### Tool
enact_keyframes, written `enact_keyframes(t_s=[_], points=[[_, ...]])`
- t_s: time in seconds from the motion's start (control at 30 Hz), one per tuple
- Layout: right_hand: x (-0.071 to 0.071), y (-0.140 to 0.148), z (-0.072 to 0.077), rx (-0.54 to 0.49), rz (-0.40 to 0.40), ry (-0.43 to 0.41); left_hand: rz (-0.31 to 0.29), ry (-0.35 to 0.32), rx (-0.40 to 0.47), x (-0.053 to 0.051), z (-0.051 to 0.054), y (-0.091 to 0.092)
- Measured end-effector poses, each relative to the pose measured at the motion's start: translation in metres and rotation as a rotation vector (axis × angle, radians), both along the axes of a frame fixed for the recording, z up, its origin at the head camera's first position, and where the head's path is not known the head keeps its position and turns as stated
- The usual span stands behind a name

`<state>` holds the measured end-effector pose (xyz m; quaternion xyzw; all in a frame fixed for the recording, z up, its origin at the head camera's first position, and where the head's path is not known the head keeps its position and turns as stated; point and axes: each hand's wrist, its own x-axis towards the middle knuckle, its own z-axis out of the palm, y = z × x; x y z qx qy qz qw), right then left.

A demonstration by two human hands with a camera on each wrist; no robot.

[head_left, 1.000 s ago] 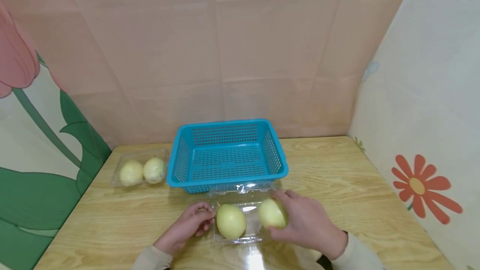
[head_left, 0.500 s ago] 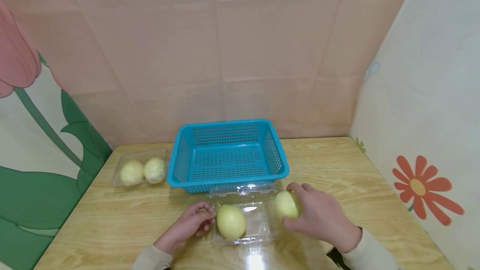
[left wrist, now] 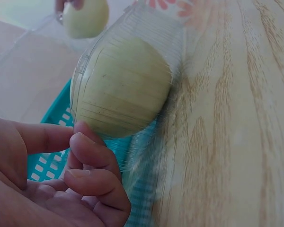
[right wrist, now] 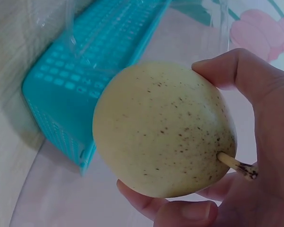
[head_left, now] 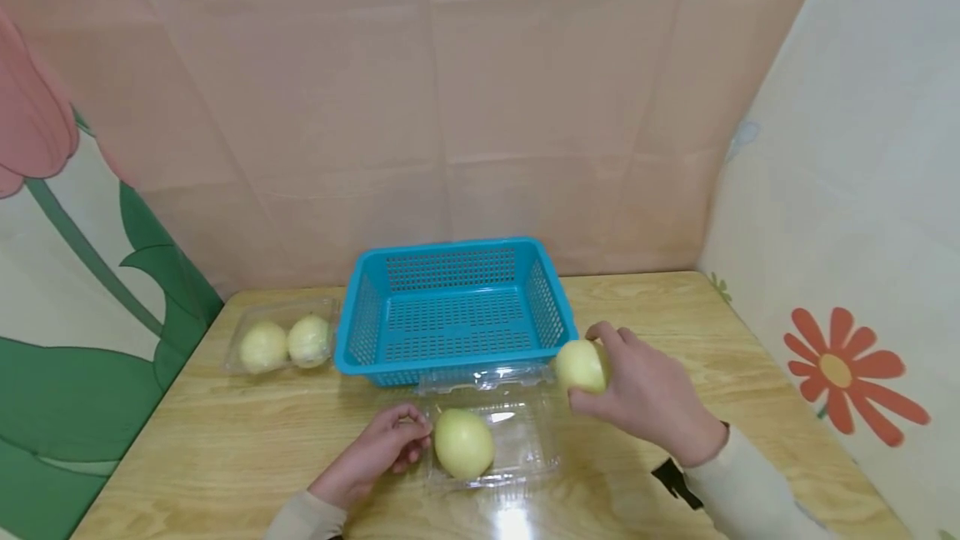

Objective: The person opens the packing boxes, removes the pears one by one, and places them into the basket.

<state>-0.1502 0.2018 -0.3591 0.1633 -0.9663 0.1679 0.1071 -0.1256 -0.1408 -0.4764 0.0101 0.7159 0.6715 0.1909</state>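
My right hand (head_left: 648, 394) holds a pale yellow-green pear (head_left: 581, 366) in the air near the basket's front right corner. Dark specks and a short stem show on this pear (right wrist: 165, 130) in the right wrist view. With thumb and fingertip, my left hand (head_left: 382, 444) pinches the left rim of a clear plastic clamshell box (head_left: 517, 440). The box lies open on the table, its lid folded back toward the basket. A second pear (head_left: 464, 443) sits in its left half, seen through the clear wall in the left wrist view.
Behind the box stands a blue perforated plastic basket (head_left: 457, 357) with nothing in it. At the back left, another clear box (head_left: 247, 315) contains two pears (head_left: 308, 341). The wooden table (head_left: 637, 307) meets draped walls at the back and sides.
My right hand has lifted its pear out of the box's right half, moving right and then up toward the basket's corner. My left hand has stayed at the rim.
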Motion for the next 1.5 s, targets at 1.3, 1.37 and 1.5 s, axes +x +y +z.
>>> enact_keyframes(t_s=[1.3, 1.37, 1.5], points=[[-0.107, -0.039, 0.012, -0.127, -0.035, -0.147, -0.010, -0.012, 0.013, 0.000, 0.003, 0.002], [-0.112, -0.041, 0.012, -0.124, -0.036, -0.145, -0.010, -0.013, 0.013, 0.000, 0.003, 0.002], [-0.120, -0.044, 0.010, -0.118, -0.032, -0.151, -0.013, -0.013, 0.011, 0.001, 0.004, 0.003]])
